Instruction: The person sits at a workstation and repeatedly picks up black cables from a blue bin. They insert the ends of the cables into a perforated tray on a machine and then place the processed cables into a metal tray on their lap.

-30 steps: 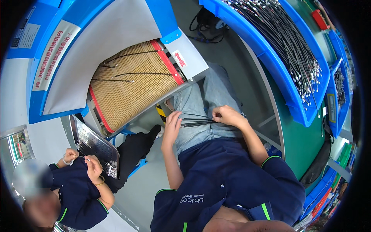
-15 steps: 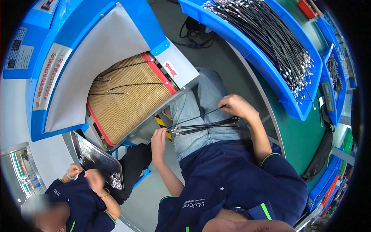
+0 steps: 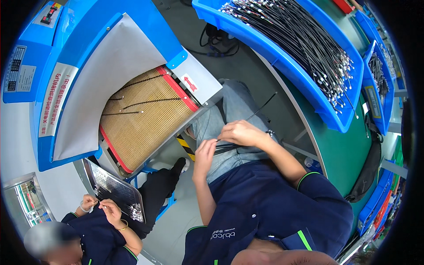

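Observation:
Both my hands have come close together above my lap. The fingers of my left hand (image 3: pixel 204 158) are pinched on one end of a thin black cable (image 3: pixel 263 106). My right hand (image 3: pixel 243 133) grips the same cable just beside them, and its free end sticks out up and to the right past my knuckles. Beneath the hands, a bundle of black cables (image 3: pixel 227 149) lies across my thighs, partly covered by the right hand and forearm. The exact spot where the fingertips meet is too small to make out.
Left of my knees, a blue machine (image 3: pixel 174 37) has a mesh conveyor belt (image 3: pixel 152 119) carrying several cables. A blue bin (image 3: pixel 329 117) heaped with cables stands on the green table (image 3: pixel 340 154) at right. At lower left, a co-worker handles small parts over a metal tray (image 3: pixel 117 183).
My right hand has moved left to meet my left hand, which shifted slightly right. The cable, earlier stretched between them, now trails out behind the right hand.

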Available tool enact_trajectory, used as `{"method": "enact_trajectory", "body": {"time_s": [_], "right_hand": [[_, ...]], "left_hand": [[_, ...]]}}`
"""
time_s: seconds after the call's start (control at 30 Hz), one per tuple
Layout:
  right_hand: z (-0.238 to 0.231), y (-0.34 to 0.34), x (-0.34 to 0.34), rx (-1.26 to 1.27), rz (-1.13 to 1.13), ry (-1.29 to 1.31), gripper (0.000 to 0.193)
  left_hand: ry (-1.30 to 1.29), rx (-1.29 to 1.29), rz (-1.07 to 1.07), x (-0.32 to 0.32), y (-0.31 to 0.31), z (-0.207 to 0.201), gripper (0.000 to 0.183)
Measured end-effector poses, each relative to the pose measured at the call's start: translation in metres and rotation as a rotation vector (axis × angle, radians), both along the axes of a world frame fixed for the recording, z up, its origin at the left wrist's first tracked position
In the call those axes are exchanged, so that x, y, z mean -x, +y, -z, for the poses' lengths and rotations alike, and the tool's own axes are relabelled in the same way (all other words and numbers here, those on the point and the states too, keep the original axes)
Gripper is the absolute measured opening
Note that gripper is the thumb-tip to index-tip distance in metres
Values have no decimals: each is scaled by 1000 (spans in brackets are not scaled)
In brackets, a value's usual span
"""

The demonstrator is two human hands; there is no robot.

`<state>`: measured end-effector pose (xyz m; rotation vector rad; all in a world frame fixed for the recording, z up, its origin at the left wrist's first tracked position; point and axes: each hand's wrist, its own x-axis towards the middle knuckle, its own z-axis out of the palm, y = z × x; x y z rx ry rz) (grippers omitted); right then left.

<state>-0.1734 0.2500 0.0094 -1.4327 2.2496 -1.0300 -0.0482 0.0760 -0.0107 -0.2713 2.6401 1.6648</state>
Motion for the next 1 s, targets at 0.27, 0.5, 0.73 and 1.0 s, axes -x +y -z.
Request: {"method": "enact_trajectory", "body": {"time_s": [0.27,0.5,0.73,1.0], "right_hand": [[4,1,-2,109,93,-49,13],[3,-4,-4,157,-20,-28,14],[-1,-2,-5,216,-4,-140,12],[-3,-5,-5,127,56,-254,12]], "left_hand": [[186,324,-3,3,-7,-5,13],[109,137,-4,2,-1,-12,11],[231,189,17,4,-4,-12,12],[371,349,-31,12,1,-17,14]]}}
